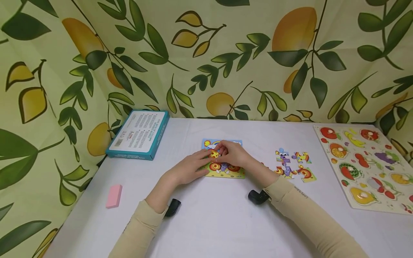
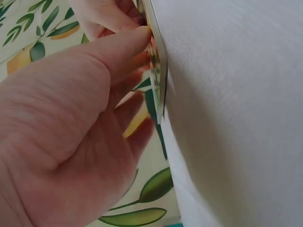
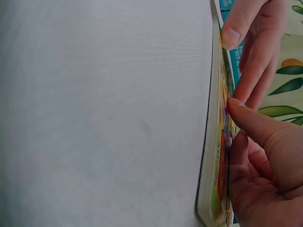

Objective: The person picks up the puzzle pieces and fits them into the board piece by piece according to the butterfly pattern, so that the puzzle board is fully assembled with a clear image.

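While your outstretched left hand (image 1: 189,167) is resting on the puzzle (image 1: 224,171), your narrowed right hand (image 1: 235,154), grip unclear, should be pressing evenly.

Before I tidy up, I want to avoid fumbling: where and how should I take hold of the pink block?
Probably pinch the pink block by its two long sides, near mid-length, coming from above. It lies on the white cloth, longer than wide, and nothing else touches it, so both sides look reachable.
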A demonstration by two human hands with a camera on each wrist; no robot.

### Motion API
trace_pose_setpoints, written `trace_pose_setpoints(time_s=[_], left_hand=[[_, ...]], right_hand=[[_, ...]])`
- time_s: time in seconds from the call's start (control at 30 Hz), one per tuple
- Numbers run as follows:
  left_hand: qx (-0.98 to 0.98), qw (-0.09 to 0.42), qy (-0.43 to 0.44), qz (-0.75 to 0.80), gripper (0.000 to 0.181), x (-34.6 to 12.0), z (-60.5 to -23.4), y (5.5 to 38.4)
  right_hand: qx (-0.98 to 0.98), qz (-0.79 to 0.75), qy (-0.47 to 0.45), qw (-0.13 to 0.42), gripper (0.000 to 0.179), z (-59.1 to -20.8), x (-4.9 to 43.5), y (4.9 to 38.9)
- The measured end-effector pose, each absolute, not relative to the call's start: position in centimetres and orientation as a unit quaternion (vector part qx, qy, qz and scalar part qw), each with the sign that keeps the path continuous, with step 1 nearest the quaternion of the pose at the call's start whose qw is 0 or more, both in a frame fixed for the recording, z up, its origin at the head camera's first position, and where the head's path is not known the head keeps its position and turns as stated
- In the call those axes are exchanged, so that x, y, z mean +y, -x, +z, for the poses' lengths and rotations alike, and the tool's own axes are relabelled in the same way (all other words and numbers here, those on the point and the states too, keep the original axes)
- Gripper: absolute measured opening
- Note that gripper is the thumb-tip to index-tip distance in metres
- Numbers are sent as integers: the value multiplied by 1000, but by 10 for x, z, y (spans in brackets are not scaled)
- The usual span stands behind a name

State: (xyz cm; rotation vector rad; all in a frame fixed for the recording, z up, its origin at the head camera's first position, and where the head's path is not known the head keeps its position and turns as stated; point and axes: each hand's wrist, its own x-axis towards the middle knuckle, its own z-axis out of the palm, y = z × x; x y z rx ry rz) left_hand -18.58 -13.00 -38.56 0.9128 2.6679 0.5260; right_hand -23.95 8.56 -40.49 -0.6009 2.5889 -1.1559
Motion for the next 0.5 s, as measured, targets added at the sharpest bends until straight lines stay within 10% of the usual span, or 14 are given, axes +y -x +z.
trace_pose_setpoints(time_s=[0.5], left_hand=[[910, 155, -312, 226, 52, -131, -392, 187]], right_hand=[[931, -339, 118, 64, 28, -378, 196, 214]])
